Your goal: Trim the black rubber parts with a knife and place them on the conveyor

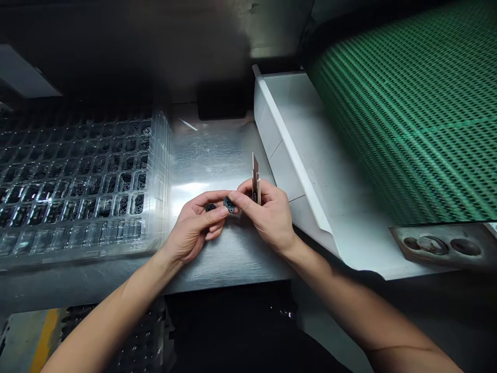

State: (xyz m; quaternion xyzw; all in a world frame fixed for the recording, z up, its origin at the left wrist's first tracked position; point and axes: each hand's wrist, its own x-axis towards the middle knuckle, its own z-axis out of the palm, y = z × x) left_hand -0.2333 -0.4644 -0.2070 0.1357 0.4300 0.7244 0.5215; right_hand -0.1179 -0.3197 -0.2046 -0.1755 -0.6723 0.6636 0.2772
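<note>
My left hand (pixel 194 223) pinches a small black plastic part (pixel 229 204) with round holes between thumb and fingertips. A second black part (pixel 210 207) is tucked in the curled fingers of the same hand. My right hand (pixel 269 212) touches the pinched part with its thumb tip. Its other fingers are closed around a utility knife (pixel 255 178), whose thin blade points up and away from me. Part of the knife's body is hidden by the hand. Both hands are held over the brushed metal table (pixel 209 160).
Left on the table are stacked clear plastic trays (pixel 157 176), with black parts in many pockets. A white bin (pixel 295 155) stands to the right, beside a sloping green mesh belt (pixel 419 103) with a metal bracket (pixel 442 246). A white sliver (pixel 188 124) lies toward the back.
</note>
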